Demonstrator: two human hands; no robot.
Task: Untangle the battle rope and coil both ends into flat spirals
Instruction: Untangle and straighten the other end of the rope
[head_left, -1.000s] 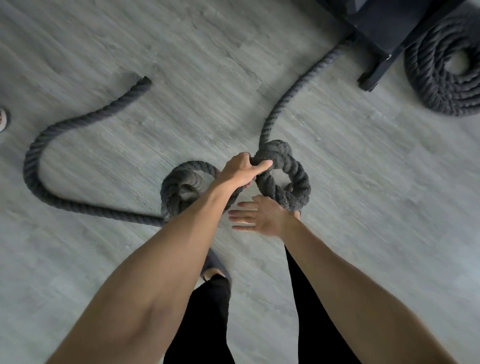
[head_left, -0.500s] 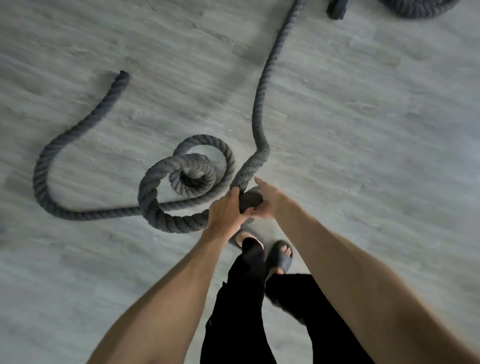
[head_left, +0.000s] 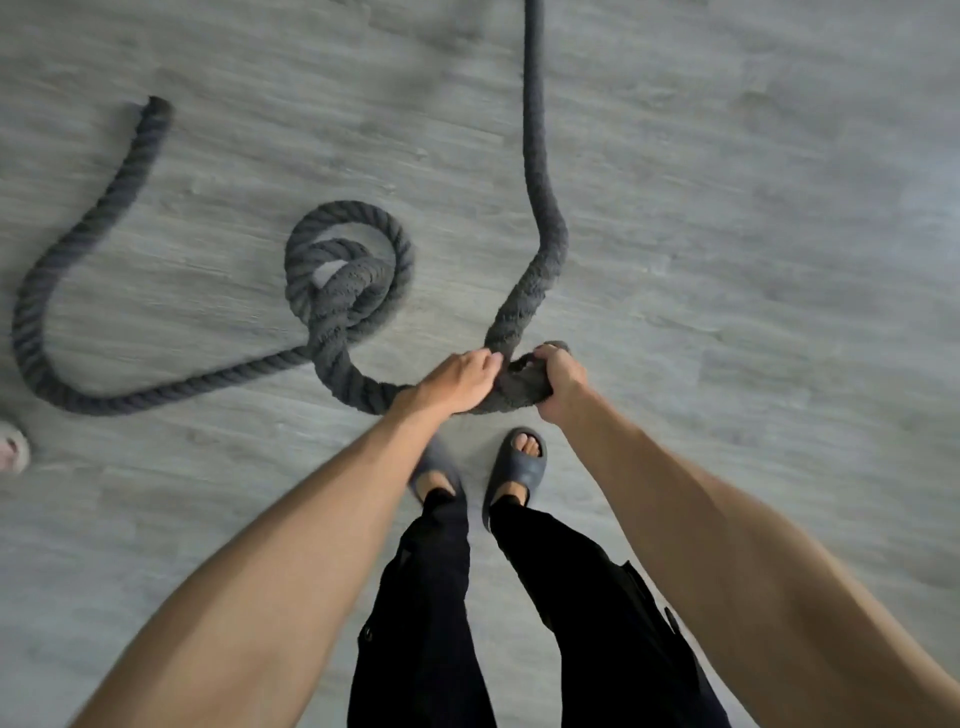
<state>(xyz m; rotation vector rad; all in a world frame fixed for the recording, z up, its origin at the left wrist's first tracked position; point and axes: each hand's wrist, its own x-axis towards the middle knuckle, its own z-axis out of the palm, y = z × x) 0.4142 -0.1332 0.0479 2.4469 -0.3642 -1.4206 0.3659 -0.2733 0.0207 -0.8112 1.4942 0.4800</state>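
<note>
Above the sandals (head_left: 519, 470), left hand (head_left: 457, 376) and right hand (head_left: 561, 379) both grip the battle rope (head_left: 519, 392)

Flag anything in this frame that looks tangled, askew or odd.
The rope is still snarled: overlapping loops cross each other left of the hands. Its free end lies loose at far left, uncoiled. Both the left hand and right hand grip a bend.

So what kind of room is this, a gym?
Probably a home gym or workout room, though that's a guess. A thick battle rope lies on a bare grey plank floor, and the person gripping it wears slides, not trainers.
</note>
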